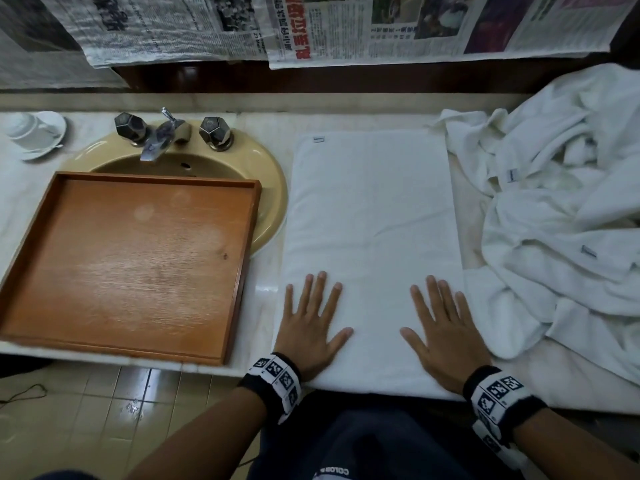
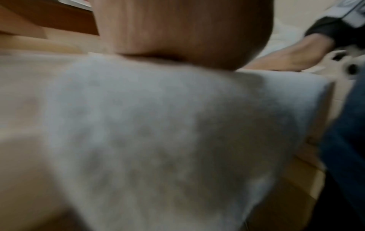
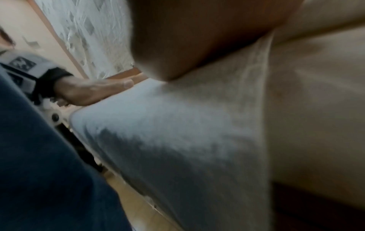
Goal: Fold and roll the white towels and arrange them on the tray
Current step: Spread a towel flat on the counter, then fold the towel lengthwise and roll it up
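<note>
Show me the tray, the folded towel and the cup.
tray [image 1: 131,258], head view, middle of its wooden floor
folded towel [image 1: 372,209], head view, centre of its flat top
cup [image 1: 26,128], head view, its side

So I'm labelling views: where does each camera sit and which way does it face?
Head: above, looking down at towel, tray; both hands, forearms show.
Left wrist: low behind left hand, facing along towel; right hand beyond.
Right wrist: low behind right hand; left hand beyond.
All share the towel.
</note>
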Available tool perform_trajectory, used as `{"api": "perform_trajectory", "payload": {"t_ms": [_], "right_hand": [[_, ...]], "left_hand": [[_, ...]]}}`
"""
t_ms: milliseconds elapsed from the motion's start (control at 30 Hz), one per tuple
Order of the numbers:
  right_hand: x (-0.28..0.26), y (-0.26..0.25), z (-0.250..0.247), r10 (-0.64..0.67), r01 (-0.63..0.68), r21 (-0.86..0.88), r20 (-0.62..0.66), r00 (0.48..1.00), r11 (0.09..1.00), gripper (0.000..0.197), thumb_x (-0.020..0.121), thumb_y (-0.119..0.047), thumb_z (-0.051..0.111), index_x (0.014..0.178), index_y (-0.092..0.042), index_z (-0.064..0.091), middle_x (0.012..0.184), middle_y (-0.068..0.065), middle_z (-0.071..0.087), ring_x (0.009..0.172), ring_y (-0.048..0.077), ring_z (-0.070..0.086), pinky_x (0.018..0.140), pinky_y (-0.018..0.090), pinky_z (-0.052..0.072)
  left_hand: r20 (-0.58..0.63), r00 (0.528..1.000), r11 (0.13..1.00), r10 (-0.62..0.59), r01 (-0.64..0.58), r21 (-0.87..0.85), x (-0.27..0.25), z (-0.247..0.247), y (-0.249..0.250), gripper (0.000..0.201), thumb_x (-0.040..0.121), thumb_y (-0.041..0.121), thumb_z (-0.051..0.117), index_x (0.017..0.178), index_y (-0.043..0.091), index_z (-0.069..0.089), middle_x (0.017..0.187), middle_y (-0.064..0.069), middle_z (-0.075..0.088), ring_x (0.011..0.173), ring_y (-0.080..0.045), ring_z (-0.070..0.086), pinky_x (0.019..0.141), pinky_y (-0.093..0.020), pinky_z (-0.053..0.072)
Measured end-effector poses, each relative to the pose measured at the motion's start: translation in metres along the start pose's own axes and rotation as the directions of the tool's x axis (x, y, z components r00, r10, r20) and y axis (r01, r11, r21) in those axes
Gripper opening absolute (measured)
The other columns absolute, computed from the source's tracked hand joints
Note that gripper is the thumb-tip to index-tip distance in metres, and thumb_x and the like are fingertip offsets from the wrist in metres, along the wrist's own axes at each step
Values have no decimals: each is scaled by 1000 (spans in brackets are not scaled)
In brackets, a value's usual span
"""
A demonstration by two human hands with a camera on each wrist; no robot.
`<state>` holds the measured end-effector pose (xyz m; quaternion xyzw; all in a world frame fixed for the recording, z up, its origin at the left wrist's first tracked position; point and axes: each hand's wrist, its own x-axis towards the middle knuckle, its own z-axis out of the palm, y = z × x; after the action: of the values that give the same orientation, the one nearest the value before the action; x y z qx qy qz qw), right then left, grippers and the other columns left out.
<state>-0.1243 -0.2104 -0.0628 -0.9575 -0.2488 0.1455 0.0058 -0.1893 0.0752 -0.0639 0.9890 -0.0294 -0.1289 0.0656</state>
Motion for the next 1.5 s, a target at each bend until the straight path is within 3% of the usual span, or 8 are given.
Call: {"api": "perform_trajectory", "payload": {"t_ms": [133,367,633,800,867,1100,1333,1500], "right_hand": [[16,-16,-9,140,-139,36,-25,990,990,79,101,-58,14,159,-6,11,165,22,0,154,34,-2,123,55,2],[95,-52,-35,-34,36,73,-30,999,997,68,101,-51,14,160,-20,1,167,14,-9,153,32,-12,123,54,0],[125,-5,-52,394,-419,230,146,907,878,77,101,-58,10,157,-12,-16,161,16,-28,150,29,-23,123,48,-9],[149,-37,-64,34,-32,188,-6,999,982,65,103,-45,12,157,-21,-15,161,11,-28,150,31,-24,123,48,-10],[153,-33,-60,42,-54,196,64,997,979,62,104,-42,11,158,-22,-14,160,8,-30,150,28,-26,123,47,-11],[168,18,-71,439,-479,257,200,876,839,70,105,-47,15,157,-12,-16,162,12,-28,151,29,-23,123,46,-10],[189,-9,-78,84,-106,191,118,989,976,64,107,-41,16,157,-18,-18,160,11,-31,149,31,-27,123,47,-10],[201,31,-84,359,-376,269,110,927,887,68,106,-34,25,157,-1,-6,165,15,-14,154,29,-8,125,42,4]], "left_hand": [[-22,953,953,-304,303,-29,17,-8,-14,83,99,69,15,162,17,-3,166,-18,-12,154,-37,-12,120,-64,-1],[4,1000,997,-17,17,-70,67,-15,31,75,102,63,18,162,22,-1,167,-11,-17,154,-29,-17,120,-63,5],[104,910,906,-401,411,-106,98,-41,-29,80,98,68,5,156,21,-25,162,-12,-31,151,-31,-26,120,-61,-7],[7,1000,993,-20,21,-119,132,-56,19,73,103,54,18,158,23,-17,162,-12,-31,149,-32,-28,120,-60,-7],[79,996,994,48,-40,-105,139,-51,26,70,105,52,20,158,26,-18,162,-7,-32,149,-28,-29,120,-60,-7],[147,960,967,-237,248,-57,155,-54,-24,72,103,58,10,157,23,-22,161,-5,-33,150,-27,-27,120,-60,-8],[110,994,997,-5,13,-71,202,-73,23,77,88,57,-13,158,24,-18,162,-7,-31,151,-28,-26,122,-58,-5],[134,977,984,-166,173,-43,210,-68,-12,66,104,55,9,157,29,-22,161,0,-35,150,-26,-28,120,-59,-9]]}}
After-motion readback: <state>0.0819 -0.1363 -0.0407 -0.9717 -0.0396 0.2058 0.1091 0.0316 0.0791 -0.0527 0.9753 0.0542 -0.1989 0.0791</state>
